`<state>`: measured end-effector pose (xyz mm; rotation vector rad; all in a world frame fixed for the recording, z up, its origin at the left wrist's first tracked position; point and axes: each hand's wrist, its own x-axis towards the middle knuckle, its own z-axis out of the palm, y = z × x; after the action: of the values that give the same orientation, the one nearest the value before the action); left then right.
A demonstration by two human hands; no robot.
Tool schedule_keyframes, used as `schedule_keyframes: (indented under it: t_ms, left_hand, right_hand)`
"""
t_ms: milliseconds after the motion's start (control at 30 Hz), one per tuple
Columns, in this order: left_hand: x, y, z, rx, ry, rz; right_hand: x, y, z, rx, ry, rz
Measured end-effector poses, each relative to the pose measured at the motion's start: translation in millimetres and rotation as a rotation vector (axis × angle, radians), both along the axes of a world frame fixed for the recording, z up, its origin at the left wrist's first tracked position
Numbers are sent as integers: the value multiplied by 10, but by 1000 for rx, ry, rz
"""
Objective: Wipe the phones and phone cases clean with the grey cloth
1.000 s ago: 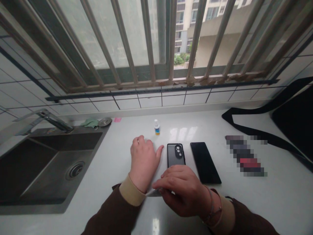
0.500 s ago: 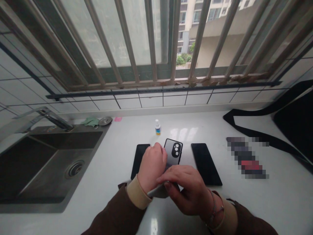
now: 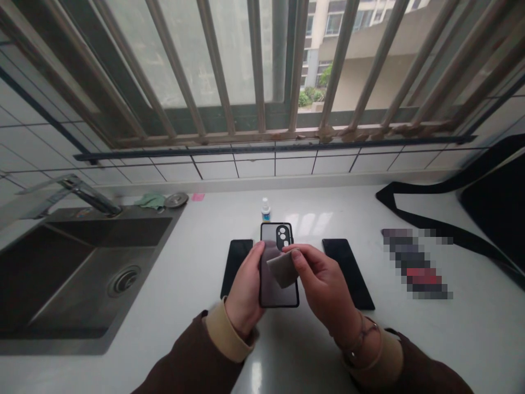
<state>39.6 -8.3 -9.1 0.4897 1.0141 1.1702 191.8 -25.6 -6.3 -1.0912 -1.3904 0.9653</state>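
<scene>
Black-rimmed, translucent phone case (image 3: 270, 293), left hand (image 3: 246, 289) clasping edge; right hand (image 3: 325, 278) pinching grey cloth (image 3: 283, 270).

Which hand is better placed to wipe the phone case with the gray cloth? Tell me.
Probably the right hand: it pinches the gray cloth over the phone case, while the left hand holds the case's edge.

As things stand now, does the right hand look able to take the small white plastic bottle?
Probably not freely: the right hand pinches a small grey cloth, and the black-edged translucent phone case in the left hand overlaps the bottle in this view.
</scene>
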Motion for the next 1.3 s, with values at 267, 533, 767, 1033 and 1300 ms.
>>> schedule_keyframes:
  t_ms: [267,533,767,1033,1300]
  left_hand:
    - [75,-31,51,-102,-403,-93]
    - [150,-149,118,12,-476,-197]
    - [146,-176,17,-106,-504,-249]
    - [90,-69,64,-171,-458,-128]
    - [-115,80,126,-192,-330,49]
  right_hand:
    - [64,66,8,-1,-35,-121]
    - [203,126,47,293,-355,-450]
    - [103,160,-92,588,-704,28]
    - [19,83,-57,668,-638,287]
    - [16,-37,73,501,-433,528]
